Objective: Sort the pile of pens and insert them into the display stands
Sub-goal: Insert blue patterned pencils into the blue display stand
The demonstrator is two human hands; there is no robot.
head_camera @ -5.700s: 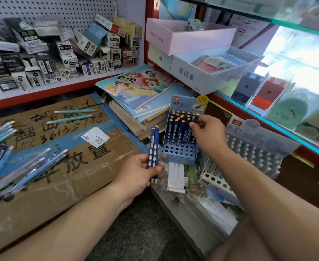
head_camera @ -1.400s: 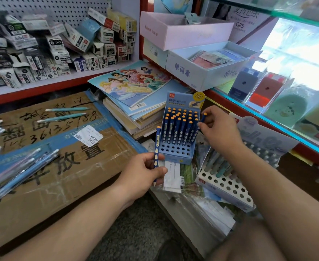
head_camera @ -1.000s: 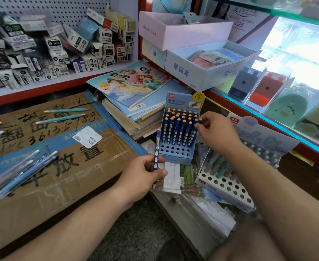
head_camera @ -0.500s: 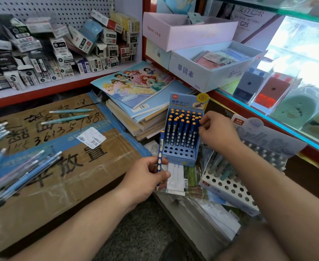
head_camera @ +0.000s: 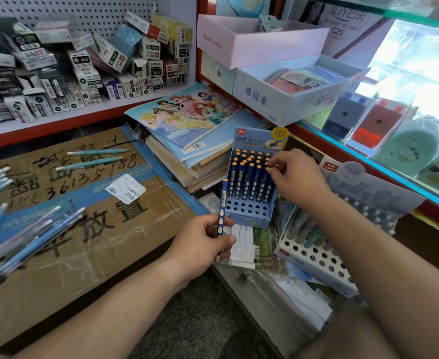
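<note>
I see taped cardboard (head_camera: pixel 89 268) carrying a pen pile (head_camera: pixel 32 237) at its left edge, two teal pens (head_camera: pixel 91 158) near its far edge, and a label (head_camera: pixel 125 188) between. Beside its right edge, a shelf (head_camera: pixel 239 288) bears books (head_camera: pixel 187 161) and plastic packs (head_camera: pixel 285 294).

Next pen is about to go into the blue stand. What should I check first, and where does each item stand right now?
1. Pen ready: left hand grips one blue pen, orange cap up: ok.
2. Free holes: blue stand has its front rows open: ok.
3. Right hand free to take the pen: its fingertips pinch a second pen at the stand's right side: not ok.
4. Second pen fully seated: hidden by the fingers: cannot tell.
5. Stand footing: it sits on loose plastic-wrapped packets: cannot tell.
6. Supply: pen pile lies on the cardboard: ok.
</note>
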